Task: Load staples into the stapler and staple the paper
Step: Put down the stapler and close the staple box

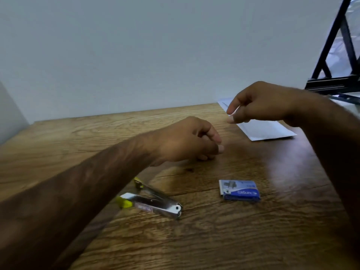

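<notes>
Looking down from the head view, we see a wood-grain table [253,240] set against a pale wall [136,45]. Our left hand [187,141] hovers over the middle of the table with its fingers curled loosely inward; nothing shows within it, though we cannot tell whether it pinches something small. Our right hand [259,102] is raised at the far right, thumb and forefinger drawn close together; a thin pale sliver shows between them, too blurred for us to identify. Behind and below that hand lies the white paper [272,129], flat on the far right part of the table. The stapler [153,201], metal with yellow ends, lies near the front, left of centre, its two arms spread apart in a narrow V and partly hidden by our left forearm. To its right, well apart from it, rests the blue staple box [240,190], flat on the table, with a silvery edge showing at its left end. Neither hand touches the stapler, the box or the paper. A black metal frame [339,55] stands at the far right corner.
</notes>
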{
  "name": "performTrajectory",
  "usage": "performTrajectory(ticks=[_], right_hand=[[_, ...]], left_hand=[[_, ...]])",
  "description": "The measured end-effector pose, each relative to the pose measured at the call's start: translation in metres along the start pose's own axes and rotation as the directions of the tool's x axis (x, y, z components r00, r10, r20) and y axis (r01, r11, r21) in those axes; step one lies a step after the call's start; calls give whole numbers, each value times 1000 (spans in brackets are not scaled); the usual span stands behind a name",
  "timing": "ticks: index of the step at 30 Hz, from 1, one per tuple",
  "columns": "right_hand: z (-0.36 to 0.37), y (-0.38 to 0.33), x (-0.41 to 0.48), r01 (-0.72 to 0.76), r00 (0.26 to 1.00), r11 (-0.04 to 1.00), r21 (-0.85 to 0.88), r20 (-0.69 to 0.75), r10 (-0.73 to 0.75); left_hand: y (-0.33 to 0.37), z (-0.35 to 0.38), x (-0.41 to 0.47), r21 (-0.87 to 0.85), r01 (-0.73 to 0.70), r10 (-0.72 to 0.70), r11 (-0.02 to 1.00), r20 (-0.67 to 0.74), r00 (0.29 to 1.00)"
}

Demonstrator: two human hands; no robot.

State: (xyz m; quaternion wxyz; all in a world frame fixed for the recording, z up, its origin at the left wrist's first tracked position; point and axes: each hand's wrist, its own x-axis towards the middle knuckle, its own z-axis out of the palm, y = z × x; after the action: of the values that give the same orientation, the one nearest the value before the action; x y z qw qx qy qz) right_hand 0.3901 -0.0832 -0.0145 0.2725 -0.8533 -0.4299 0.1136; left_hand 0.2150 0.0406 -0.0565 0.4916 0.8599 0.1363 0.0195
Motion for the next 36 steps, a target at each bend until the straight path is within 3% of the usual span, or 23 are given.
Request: performTrajectory(ticks=[7,13,18,26,33,36], right_hand=[[18,-20,3,103,990,994,-27,102,-100],[21,-32,1,146,980,989,-30,138,-140],[12,-23,-27,141,985,990,19,94,-142],[-32,28,-100,55,991,996,-63,126,-47],[-50,61,-159,-30,962,973,-230,258,90],[-46,81,-172,-12,978,952,-307,197,76]], left_hand=[[-29,-25,-50,29,-27,29,999,-70,997],[-32,-30,-63,325,-75,109,943,-89,990],[-28,-18,-72,451,-125,161,884,-41,986],[-18,22,-78,709,-256,307,657,58,950],[-15,27,-75,679,-268,323,683,49,945],[-12,31,-72,686,-269,324,676,51,945]])
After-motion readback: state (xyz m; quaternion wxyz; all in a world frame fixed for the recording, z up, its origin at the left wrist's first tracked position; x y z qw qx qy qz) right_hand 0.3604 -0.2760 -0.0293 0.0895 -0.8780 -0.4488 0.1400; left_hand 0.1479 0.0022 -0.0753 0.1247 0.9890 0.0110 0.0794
